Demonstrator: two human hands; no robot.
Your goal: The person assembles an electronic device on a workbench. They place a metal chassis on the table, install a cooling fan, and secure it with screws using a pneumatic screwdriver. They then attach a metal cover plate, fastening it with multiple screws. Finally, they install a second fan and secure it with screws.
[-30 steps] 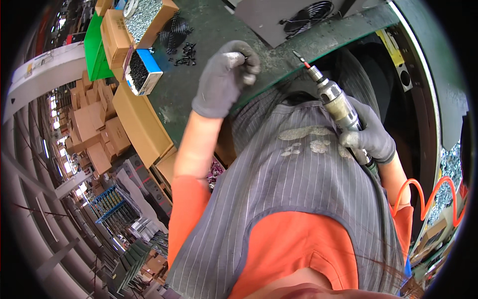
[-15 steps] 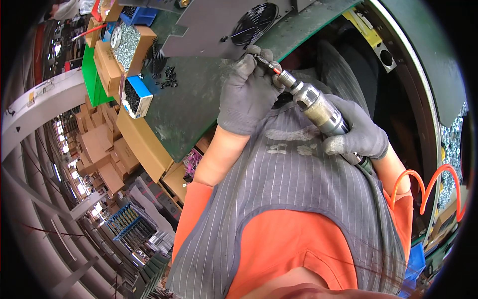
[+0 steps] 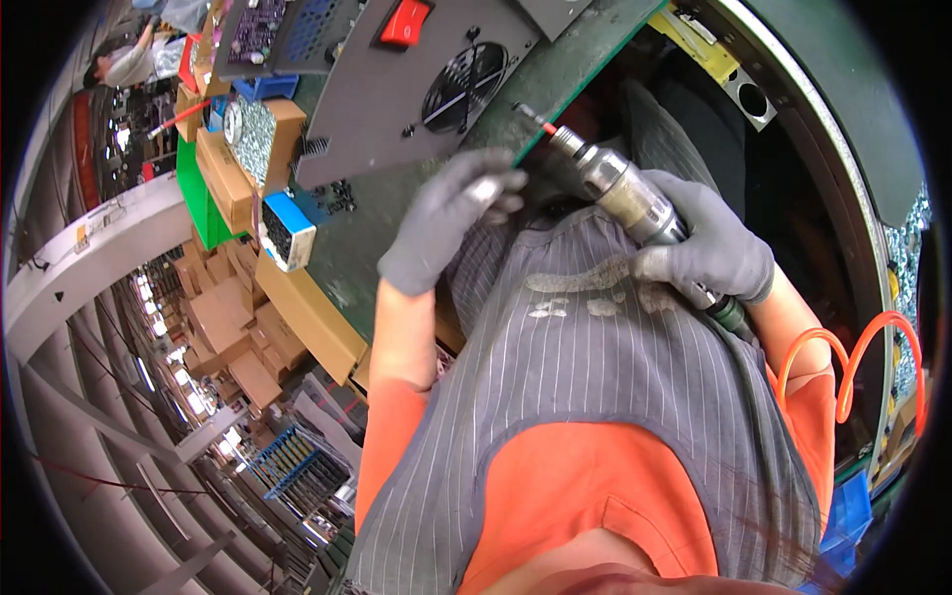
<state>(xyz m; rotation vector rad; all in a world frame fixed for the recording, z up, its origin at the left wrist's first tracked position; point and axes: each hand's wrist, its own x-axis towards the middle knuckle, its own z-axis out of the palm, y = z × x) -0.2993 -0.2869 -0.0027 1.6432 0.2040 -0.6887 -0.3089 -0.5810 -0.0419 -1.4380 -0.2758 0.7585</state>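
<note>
My right hand (image 3: pixel 709 243), in a grey glove, is wrapped round a power screwdriver (image 3: pixel 630 198) with a metal body. Its bit points up and left over the bench edge, with a small dark piece, seemingly a screw (image 3: pixel 523 109), at the tip. My left hand (image 3: pixel 451 213), also gloved, hangs by the bench edge, apart from the bit. Its fingers are half curled and slightly blurred, with nothing visible in them. Just beyond lies a grey metal panel (image 3: pixel 372 109) bearing a round black fan grille (image 3: pixel 466 84) and a red switch (image 3: pixel 405 22).
Loose black screws (image 3: pixel 340 196) lie on the green bench (image 3: pixel 347 253). Boxes of silver screws (image 3: pixel 256 134) and black screws (image 3: pixel 288 233) stand at its left. An orange coiled hose (image 3: pixel 848 367) hangs at right. A person (image 3: pixel 129 64) is far left.
My left hand has come away from the driver's bit, moving left and down. More of the panel shows, with its red switch. The driver stays in my right hand.
</note>
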